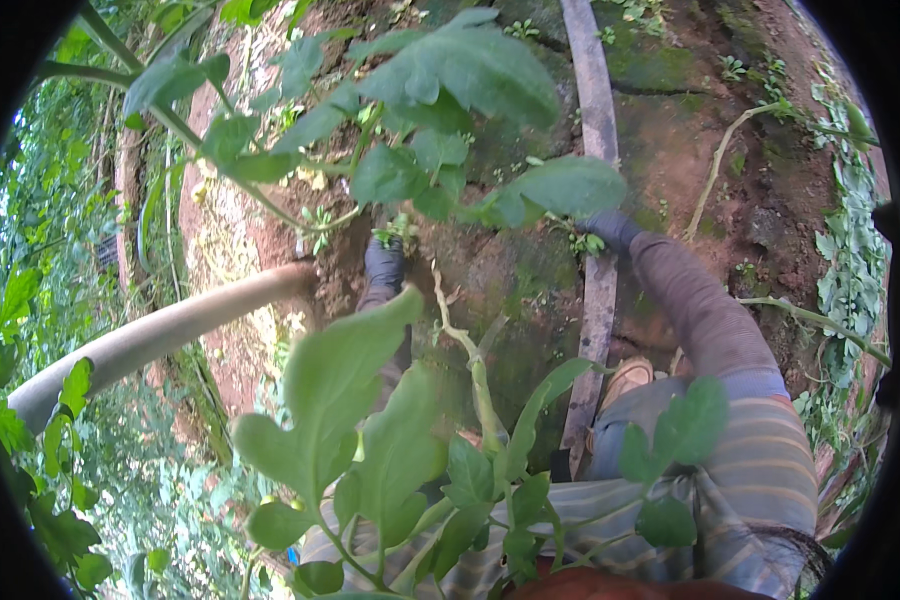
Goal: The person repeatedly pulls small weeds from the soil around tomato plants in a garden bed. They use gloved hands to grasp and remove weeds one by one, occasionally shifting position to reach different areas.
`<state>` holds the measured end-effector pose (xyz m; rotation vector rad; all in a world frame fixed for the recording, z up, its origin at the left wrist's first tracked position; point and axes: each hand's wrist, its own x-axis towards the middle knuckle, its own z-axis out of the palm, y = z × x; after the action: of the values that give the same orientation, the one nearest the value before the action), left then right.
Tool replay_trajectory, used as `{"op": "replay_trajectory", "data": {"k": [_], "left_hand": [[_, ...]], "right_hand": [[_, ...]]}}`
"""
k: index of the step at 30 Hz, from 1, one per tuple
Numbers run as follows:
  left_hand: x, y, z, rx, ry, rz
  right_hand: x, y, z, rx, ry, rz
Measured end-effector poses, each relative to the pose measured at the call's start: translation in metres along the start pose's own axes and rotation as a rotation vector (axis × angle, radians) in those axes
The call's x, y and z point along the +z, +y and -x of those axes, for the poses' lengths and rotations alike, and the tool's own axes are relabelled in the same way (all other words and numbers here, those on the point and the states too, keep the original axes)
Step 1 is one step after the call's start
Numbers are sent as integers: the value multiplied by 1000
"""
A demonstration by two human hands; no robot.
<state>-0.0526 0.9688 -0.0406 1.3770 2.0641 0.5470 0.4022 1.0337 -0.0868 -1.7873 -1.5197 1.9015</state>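
In a dark glove, my left hand [384, 262] is low over the soil left of the middle. Its fingers are closed on a tuft of small green weeds [400, 232]. My right hand [613, 230], also gloved, reaches in from the right across a flat grey drip hose [597, 120]. A small leafy weed [587, 243] shows at its fingertips, and the fingers look bent round it. A broad leaf [560, 185] of a tomato-like plant hides part of that hand.
Leafy stems [480, 390] rise close in front of me, and more foliage [450, 75] hangs across the top. A thick pale pole [170, 335] slants in from the left. Small weeds [732, 68] dot the mossy brown soil [660, 110]. My shoe [627, 378] is beside the hose.
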Motion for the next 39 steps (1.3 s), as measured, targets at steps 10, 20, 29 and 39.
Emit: {"op": "replay_trajectory", "data": {"k": [10,20,29,39], "left_hand": [[-58,1,91,-345,81,414],[-16,83,103,-335,-192,717],[-30,146,120,256,-187,63],[-103,76,149,-26,7,215]], "right_hand": [[5,20,-18,-138,47,-60],[103,-109,42,-636,-287,371],[163,-167,54,-185,-891,-695],[151,-171,70,-137,-874,-441]]}}
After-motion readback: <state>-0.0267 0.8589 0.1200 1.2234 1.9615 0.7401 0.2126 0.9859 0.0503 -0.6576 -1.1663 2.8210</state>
